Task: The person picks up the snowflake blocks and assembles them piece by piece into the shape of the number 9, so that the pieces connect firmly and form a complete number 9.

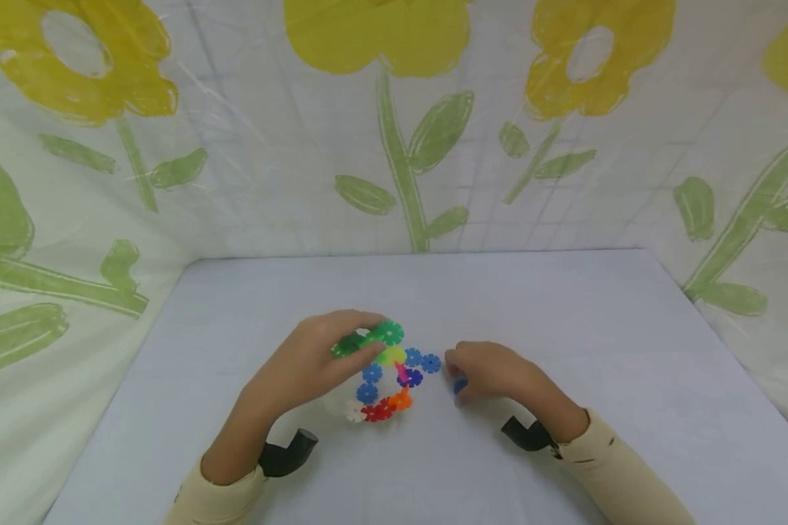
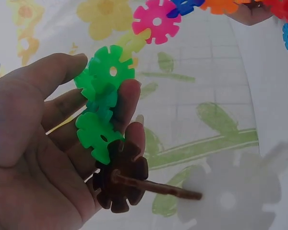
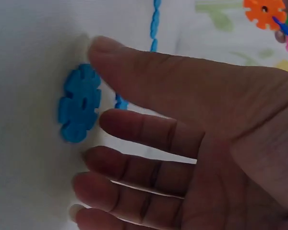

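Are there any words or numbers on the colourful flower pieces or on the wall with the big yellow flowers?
None: no words, numbers or signs can be read in any view.
The snowflake-piece ring shows only plain colours.
The green pieces in the left hand have holes, no letters.
The blue piece by the right hand has slots only.
The backdrop has painted flowers, no writing.

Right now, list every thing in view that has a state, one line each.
Left hand: grips the green discs, fingers curled round them.
Green discs: joined in a row, held up off the table.
Ring of discs: linked together, lying on the table except the held green end.
Right hand: fingers loosely bent over the blue disc, not gripping it.
Blue disc: loose, flat on the table, apart from the ring.
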The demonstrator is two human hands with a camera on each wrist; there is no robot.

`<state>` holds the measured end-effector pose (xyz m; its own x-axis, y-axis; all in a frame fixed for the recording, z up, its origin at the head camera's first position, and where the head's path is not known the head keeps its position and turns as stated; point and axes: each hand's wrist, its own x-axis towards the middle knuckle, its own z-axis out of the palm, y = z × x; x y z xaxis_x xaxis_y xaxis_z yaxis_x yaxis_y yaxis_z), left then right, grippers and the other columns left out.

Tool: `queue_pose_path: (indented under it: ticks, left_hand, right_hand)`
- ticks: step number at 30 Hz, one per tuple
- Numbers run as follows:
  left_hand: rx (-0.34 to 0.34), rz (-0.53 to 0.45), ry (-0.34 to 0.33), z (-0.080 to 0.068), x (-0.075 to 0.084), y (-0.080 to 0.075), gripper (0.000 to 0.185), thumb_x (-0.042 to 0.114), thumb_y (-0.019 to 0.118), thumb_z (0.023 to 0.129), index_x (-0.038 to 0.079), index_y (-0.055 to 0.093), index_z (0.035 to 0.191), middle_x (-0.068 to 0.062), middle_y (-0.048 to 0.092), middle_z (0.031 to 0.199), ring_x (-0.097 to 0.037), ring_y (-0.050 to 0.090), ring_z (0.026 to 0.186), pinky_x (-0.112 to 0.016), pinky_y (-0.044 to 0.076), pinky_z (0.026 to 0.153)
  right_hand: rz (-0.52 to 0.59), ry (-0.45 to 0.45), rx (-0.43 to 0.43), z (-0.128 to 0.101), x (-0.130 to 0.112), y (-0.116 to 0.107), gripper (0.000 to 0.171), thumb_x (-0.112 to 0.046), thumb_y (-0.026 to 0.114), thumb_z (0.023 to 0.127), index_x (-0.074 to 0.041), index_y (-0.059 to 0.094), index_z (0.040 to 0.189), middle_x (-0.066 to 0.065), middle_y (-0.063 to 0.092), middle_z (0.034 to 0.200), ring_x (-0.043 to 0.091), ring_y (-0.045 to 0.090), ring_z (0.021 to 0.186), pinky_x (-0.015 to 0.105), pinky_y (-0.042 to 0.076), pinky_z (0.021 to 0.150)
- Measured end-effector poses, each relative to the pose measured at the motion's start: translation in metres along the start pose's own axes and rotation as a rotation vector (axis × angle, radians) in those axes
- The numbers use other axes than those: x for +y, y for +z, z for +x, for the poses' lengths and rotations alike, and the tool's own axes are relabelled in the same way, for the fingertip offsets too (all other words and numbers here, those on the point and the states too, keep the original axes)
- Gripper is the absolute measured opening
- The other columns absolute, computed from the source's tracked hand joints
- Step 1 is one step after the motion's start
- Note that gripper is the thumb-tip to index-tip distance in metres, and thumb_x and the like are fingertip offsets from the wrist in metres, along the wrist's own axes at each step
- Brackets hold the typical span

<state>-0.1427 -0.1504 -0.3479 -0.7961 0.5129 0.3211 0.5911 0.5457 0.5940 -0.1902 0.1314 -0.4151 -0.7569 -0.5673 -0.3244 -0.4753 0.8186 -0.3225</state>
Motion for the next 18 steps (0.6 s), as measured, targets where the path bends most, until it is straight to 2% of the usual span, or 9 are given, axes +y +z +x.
queue_pose_path:
  ticks: [2,5,11,14,18]
  left_hand:
    - [0.009,-0.005,-0.014,0.0,0.0,0.0,0.036,0.026,0.07,0.096,0.009,0.067,0.128,-0.001,0.067,0.127,-0.019,0.062,0.118,-0.037,0.054,0.091]
    - [0.022,-0.019,-0.025,0.0,0.001,0.0,0.036,0.025,0.07,0.096,0.009,0.067,0.128,-0.002,0.067,0.126,-0.018,0.064,0.114,-0.036,0.056,0.089]
    - [0.041,-0.032,-0.012,0.001,0.002,0.001,0.034,0.023,0.069,0.097,0.009,0.066,0.128,0.0,0.068,0.122,-0.011,0.066,0.103,-0.03,0.057,0.082]
    - [0.05,-0.034,0.003,0.001,0.002,0.001,0.036,0.022,0.069,0.096,0.01,0.066,0.13,0.001,0.068,0.123,-0.011,0.065,0.105,-0.03,0.057,0.083]
    - [0.058,-0.033,0.021,0.001,0.002,0.002,0.039,0.021,0.07,0.096,0.012,0.065,0.133,0.001,0.067,0.128,-0.014,0.064,0.114,-0.032,0.056,0.088]
  right_hand:
    - [-0.031,-0.002,-0.008,-0.001,0.002,0.003,0.028,-0.015,0.087,0.077,-0.013,0.062,0.09,-0.004,0.052,0.081,0.015,0.049,0.074,0.032,0.047,0.067]
    - [-0.01,0.004,-0.001,-0.002,0.004,0.005,0.028,-0.011,0.086,0.077,-0.013,0.061,0.089,-0.004,0.052,0.081,0.015,0.049,0.074,0.032,0.047,0.067]
    - [0.068,-0.035,0.001,-0.007,0.013,-0.001,0.021,-0.009,0.077,0.087,-0.013,0.056,0.087,-0.003,0.053,0.075,0.015,0.049,0.07,0.031,0.044,0.063]
    - [0.217,-0.084,0.006,-0.011,0.015,-0.012,0.016,-0.011,0.07,0.094,-0.013,0.054,0.093,-0.003,0.056,0.071,0.014,0.051,0.063,0.03,0.045,0.057]
    - [0.586,-0.225,0.058,-0.016,0.011,-0.026,0.012,-0.01,0.062,0.1,-0.008,0.05,0.105,0.01,0.061,0.069,0.017,0.053,0.054,0.029,0.049,0.051]
